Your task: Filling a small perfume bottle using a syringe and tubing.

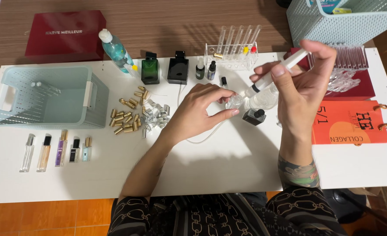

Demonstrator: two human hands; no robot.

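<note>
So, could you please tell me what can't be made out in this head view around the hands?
- Small clear bottle: mostly hidden by the left hand; its fill level cannot be told.
- Syringe tip: blurred against clear glass; contact with the bottle is unclear.
- Upper basket: cut off by the top edge.
- Clear vials: partly behind the right hand.

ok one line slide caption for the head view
Right hand angles a syringe into a small clear bottle steadied by the left hand on a white table.

home perfume-decanting table [228, 166]: bottles [150, 68], test tubes [237, 41].
</note>
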